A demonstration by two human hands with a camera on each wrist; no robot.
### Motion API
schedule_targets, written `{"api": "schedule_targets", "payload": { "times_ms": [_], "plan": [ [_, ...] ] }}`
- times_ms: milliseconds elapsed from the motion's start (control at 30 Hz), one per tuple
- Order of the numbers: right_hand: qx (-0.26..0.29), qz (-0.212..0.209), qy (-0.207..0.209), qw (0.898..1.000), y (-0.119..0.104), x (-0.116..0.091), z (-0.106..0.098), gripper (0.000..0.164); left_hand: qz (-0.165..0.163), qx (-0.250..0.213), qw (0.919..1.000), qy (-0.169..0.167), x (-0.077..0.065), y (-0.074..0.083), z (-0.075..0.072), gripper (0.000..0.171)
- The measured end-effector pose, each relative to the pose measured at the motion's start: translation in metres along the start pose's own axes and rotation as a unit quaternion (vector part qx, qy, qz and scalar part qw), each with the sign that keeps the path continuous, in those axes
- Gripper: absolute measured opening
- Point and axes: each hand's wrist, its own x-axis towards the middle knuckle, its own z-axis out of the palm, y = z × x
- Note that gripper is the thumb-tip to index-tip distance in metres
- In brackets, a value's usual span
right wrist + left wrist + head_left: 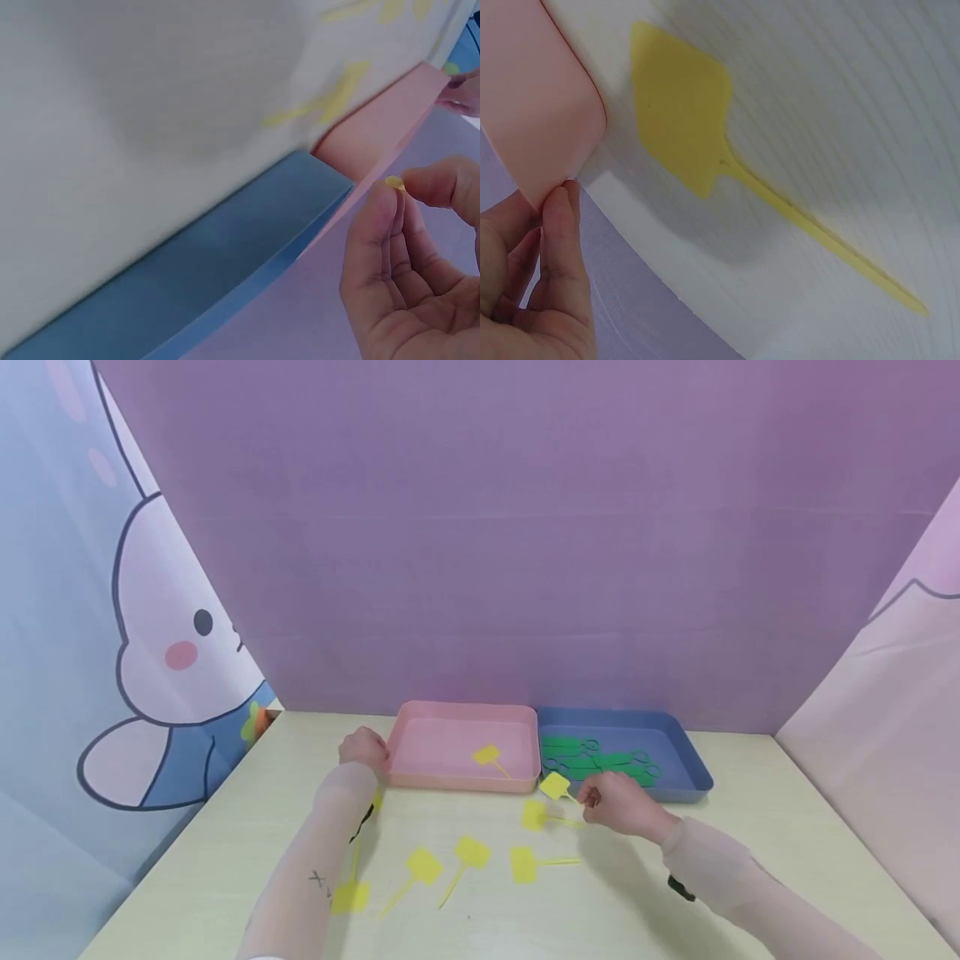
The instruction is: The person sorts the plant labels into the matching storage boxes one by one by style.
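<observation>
My right hand (pixel 621 806) pinches a yellow plant label (pixel 555 786) by the end of its stem, just in front of the blue tray (pixel 678 756). In the right wrist view only the stem's tip (pixel 394 182) shows between thumb and fingers. At the near left corner of the pink tray (pixel 442 735), my left hand (pixel 363 747) grips the rim between thumb and fingers, as the left wrist view shows. One yellow label (pixel 487 754) lies inside the pink tray. Beside the left hand, another yellow label (pixel 682 105) lies on the table, partly hidden by the arm in the head view.
Several yellow labels (pixel 424 866) lie spread on the pale table (pixel 637 914) in front of the trays. The blue tray holds several flat green pieces with ringed ends (pixel 622 764). A purple cloth (pixel 510 543) hangs behind, with printed cloths at both sides.
</observation>
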Motion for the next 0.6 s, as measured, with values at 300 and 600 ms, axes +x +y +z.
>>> {"api": "schedule_targets", "payload": {
  "times_ms": [300, 600],
  "plan": [
    [0.003, 0.005, -0.001, 1.0, -0.019, 0.029, 0.002, 0.015, -0.002, -0.005, 1.0, -0.005, 0.006, -0.004, 0.003, 0.013],
    [0.01, -0.02, -0.006, 1.0, -0.035, 0.057, 0.009, 0.015, 0.003, -0.003, 1.0, 0.003, 0.001, -0.001, 0.001, 0.015]
  ]
}}
